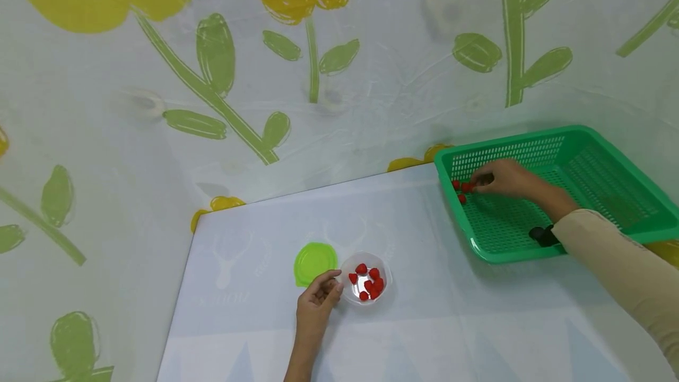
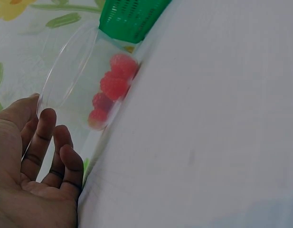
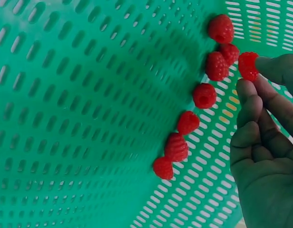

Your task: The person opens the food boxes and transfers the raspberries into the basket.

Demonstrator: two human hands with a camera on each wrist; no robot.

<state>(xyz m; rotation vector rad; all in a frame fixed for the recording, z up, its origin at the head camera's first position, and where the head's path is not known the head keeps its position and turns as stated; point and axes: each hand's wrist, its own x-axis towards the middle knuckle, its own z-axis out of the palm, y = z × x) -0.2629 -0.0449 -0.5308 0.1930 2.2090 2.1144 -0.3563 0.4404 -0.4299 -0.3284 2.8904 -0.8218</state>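
Note:
My left hand [image 1: 316,300] is at the left side of a clear plastic bowl [image 1: 389,283], its thumb and forefinger pinching the rim. Several red raspberries [image 1: 374,273] lie in the bowl, which in the left wrist view shows as a see-through wall [image 2: 72,71] with the fruit at its bottom. Inside a green basket [image 1: 530,252], my right hand [image 1: 504,178] pinches one raspberry [image 3: 249,65] between thumb and forefinger. More raspberries [image 3: 204,96] lie in a row along the basket's wall, close to the right hand.
A bright green lid [image 1: 315,261] lies on the white table just left of the bowl. The basket stands at the table's right, against the flower-printed cloth backdrop [image 1: 371,87]. A dark band [image 1: 543,236] is at the right wrist, by the sleeve.

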